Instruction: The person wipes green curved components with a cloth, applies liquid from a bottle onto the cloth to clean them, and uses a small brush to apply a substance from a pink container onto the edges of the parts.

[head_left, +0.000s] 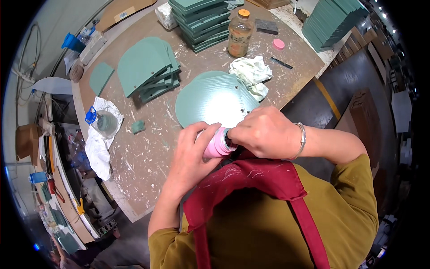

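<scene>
My left hand [192, 150] is wrapped round a small pink bottle [216, 144], tipped so that its mouth faces my right hand. My right hand [263, 132], with a bracelet on the wrist, is closed with its fingertips at that mouth. Something dark shows at the opening, but what the fingers pinch is hidden. Just beyond both hands lie shiny green rounded panels [210, 101] with small holes near one edge. A crumpled white cloth [253, 74] touches their far right side.
Stacks of green panels [145, 62] stand on the worn brown table [134, 166]. Near the back are a bottle with an orange cap [240, 36], a pink cap [278, 44], a dark block [267, 26] and a dark pen-like stick [281, 62]. A blue-capped bottle [106, 123] rests on white cloth.
</scene>
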`<state>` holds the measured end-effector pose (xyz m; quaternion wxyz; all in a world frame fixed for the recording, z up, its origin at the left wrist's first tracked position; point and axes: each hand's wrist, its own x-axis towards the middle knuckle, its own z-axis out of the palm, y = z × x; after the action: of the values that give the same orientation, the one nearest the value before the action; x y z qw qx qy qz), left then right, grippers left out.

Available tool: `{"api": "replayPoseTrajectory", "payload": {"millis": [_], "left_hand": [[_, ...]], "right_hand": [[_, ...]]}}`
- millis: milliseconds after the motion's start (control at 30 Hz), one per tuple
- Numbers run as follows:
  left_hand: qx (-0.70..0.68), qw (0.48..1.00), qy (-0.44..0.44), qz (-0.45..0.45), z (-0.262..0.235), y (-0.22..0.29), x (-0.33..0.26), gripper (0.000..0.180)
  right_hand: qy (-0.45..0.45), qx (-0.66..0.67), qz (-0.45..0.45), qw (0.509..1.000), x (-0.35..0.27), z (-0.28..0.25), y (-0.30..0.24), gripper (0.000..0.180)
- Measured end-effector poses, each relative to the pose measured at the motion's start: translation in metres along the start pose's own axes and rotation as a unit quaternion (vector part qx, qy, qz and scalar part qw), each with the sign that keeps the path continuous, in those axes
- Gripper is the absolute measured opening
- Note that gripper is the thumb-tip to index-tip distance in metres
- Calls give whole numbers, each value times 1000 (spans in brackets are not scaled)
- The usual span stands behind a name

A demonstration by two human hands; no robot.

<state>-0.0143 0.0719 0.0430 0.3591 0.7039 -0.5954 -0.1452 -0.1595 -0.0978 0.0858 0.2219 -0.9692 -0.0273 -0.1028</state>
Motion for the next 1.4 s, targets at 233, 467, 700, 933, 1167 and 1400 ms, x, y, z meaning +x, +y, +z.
{"api": "replayPoseTrajectory", "payload": {"millis": [233, 467, 700, 933, 1167, 1400], "left_hand": [[-21, 999, 1, -40, -1, -9, -5, 67], [-56, 995, -5, -76, -3, -13, -8, 68], [-45, 997, -15, -65, -3, -13, -4, 69], [-36, 998, -23, -54, -5, -9, -3, 68], [-114, 985, 66, -109, -10, -24, 4, 68], [-253, 961, 93, -59, 31, -31, 76, 71]], "right_hand": [[29, 274, 175, 945, -9, -24, 10, 12], [4, 497, 325, 804, -18, -26, 20, 14], [-43, 529, 339, 777, -23, -20, 28, 11], [-116, 409, 274, 863, -25, -20, 29, 14], [-18, 637, 298, 711, -67, -8, 35, 14], [165, 576, 353, 719, -111, 75, 17, 19]]}}
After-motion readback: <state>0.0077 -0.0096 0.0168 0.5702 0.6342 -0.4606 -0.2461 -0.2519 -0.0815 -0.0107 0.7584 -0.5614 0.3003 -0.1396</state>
